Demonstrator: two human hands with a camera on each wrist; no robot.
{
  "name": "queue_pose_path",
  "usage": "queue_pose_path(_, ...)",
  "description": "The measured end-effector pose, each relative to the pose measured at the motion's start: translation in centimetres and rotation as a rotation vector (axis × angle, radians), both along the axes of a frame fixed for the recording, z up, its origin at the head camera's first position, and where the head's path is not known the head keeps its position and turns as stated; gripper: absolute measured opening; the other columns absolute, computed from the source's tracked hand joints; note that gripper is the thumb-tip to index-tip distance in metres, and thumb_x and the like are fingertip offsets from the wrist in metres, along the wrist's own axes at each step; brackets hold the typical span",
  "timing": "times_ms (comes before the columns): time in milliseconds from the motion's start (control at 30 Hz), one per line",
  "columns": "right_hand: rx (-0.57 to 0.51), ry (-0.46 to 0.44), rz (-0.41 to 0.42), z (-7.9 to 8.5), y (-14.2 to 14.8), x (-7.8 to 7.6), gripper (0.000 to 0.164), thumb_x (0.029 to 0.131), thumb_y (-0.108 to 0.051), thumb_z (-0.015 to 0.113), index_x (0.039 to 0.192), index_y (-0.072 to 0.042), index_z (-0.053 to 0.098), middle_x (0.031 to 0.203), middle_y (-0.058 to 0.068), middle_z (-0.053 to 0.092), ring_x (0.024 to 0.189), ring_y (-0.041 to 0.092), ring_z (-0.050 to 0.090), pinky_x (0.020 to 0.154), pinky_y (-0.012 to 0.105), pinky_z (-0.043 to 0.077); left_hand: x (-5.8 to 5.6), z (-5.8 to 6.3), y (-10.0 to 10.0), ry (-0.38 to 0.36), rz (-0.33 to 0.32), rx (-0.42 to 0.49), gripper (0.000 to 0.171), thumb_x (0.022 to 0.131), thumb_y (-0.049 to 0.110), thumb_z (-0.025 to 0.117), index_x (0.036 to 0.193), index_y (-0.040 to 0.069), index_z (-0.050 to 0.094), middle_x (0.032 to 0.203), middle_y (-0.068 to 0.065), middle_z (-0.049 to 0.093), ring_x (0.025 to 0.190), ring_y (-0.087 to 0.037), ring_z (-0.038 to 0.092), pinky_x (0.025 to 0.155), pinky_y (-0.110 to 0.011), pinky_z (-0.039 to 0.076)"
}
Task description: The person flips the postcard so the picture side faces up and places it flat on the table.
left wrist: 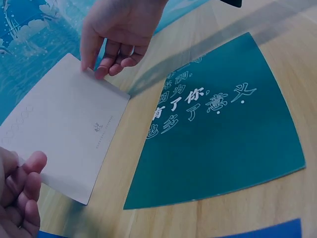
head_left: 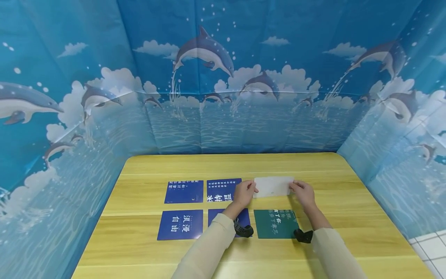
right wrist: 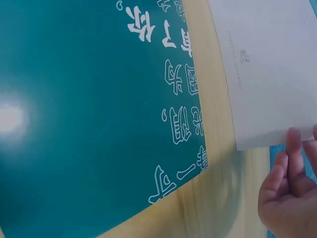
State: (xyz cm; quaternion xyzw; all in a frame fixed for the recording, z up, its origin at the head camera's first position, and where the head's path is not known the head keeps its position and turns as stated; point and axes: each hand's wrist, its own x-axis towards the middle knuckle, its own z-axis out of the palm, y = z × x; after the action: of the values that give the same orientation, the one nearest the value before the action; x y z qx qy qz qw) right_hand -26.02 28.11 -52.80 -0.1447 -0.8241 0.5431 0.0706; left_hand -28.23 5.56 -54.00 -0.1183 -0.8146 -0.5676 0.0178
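Observation:
Both hands hold a postcard [head_left: 273, 186] by its two short ends, its pale back showing. Small print and a row of faint boxes are visible on that back in the left wrist view. My left hand [head_left: 243, 193] pinches the left end, while the right hand [head_left: 304, 192] pinches the right end between thumb and fingers. Just below it on the table lies a green postcard [head_left: 275, 229] with white lettering, seen large in the right wrist view. Left of the left hand is a blue postcard [head_left: 218, 190] with white characters.
Two more blue postcards lie at the left, one upper [head_left: 184, 195] and one lower [head_left: 186, 224]. My left forearm partly covers another blue postcard [head_left: 214, 214]. Behind the wooden table [head_left: 146, 170] hangs a dolphin-printed curtain [head_left: 223, 128], which also runs along both sides.

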Motion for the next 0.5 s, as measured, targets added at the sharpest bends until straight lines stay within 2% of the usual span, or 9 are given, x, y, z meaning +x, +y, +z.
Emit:
queue_pose_path(100, -0.120, -0.008, 0.008, -0.1, 0.6, 0.3, 0.042, 0.092, -0.035, 0.050, 0.105, 0.003, 0.061, 0.086, -0.001, 0.064, 0.084, 0.012, 0.055, 0.072, 0.033, 0.044, 0.2, 0.1, -0.2, -0.010, -0.036, 0.012, 0.027, 0.096, 0.018, 0.047, 0.085, 0.005, 0.068, 0.072, 0.004, 0.066, 0.042, -0.010, 0.039, 0.044, -0.021, 0.031)
queue_pose_path(200, -0.189, -0.023, 0.001, 0.2, 1.0, 0.7, 0.041, 0.092, -0.038, 0.048, 0.096, 0.000, 0.063, 0.080, -0.004, 0.064, 0.081, 0.012, 0.056, 0.074, 0.032, 0.043, 0.5, 0.4, -0.3, -0.026, -0.063, 0.017, 0.028, 0.096, 0.018, 0.046, 0.088, 0.004, 0.069, 0.074, 0.005, 0.066, 0.040, -0.010, 0.036, 0.042, -0.022, 0.030)
queue_pose_path(267, -0.183, -0.038, 0.005, 0.4, 1.2, 1.1, 0.046, 0.093, -0.041, 0.045, 0.098, 0.001, 0.062, 0.080, -0.005, 0.064, 0.081, 0.013, 0.057, 0.074, 0.032, 0.043, 0.7, 0.4, -0.3, -0.038, -0.072, 0.023, 0.029, 0.095, 0.018, 0.045, 0.090, 0.003, 0.070, 0.074, 0.005, 0.067, 0.039, -0.009, 0.034, 0.040, -0.022, 0.028)
queue_pose_path(400, -0.168, -0.056, 0.031, 0.8, 1.6, 1.8, 0.055, 0.097, -0.040, 0.039, 0.109, 0.009, 0.057, 0.082, -0.005, 0.065, 0.082, 0.015, 0.058, 0.074, 0.032, 0.043, 0.9, 0.4, -0.1, -0.054, -0.075, 0.032, 0.031, 0.093, 0.018, 0.046, 0.085, 0.003, 0.072, 0.071, 0.002, 0.066, 0.037, -0.009, 0.030, 0.037, -0.021, 0.024)
queue_pose_path(500, -0.194, -0.069, 0.052, 0.9, 2.1, 2.1, 0.050, 0.099, -0.032, 0.038, 0.114, 0.013, 0.055, 0.083, -0.005, 0.065, 0.082, 0.015, 0.058, 0.074, 0.031, 0.044, 1.2, 0.3, 0.2, -0.090, -0.093, 0.060, 0.030, 0.092, 0.016, 0.047, 0.084, 0.002, 0.072, 0.070, 0.001, 0.066, 0.045, -0.012, 0.048, 0.040, -0.020, 0.028)
